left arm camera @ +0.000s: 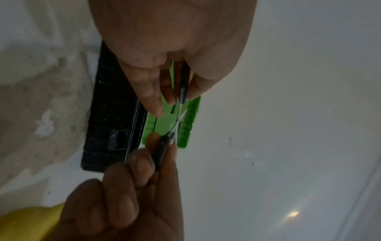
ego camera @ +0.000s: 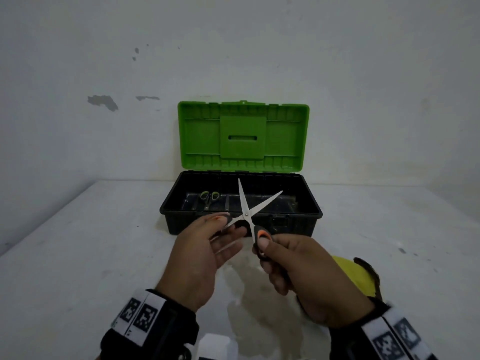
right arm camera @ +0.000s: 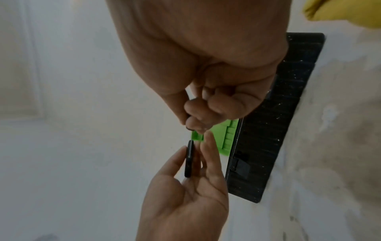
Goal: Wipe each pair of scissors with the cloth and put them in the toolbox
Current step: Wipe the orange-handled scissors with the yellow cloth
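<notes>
Orange-handled scissors (ego camera: 246, 216) spread wide over toolbox (ego camera: 306, 219); left hand (ego camera: 207, 253), right hand (ego camera: 298, 266) pinching handles, likely baring blades for cloth (ego camera: 355, 276).

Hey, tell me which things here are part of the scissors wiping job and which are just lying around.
Part of the job:
- orange-handled scissors, blades spread, one handle in each hand: left hand, right hand
- yellow cloth on the table behind the right hand
- toolbox, lid up
- green-handled scissors inside it

Just lying about:
- white object at the bottom edge, unclear what
</notes>
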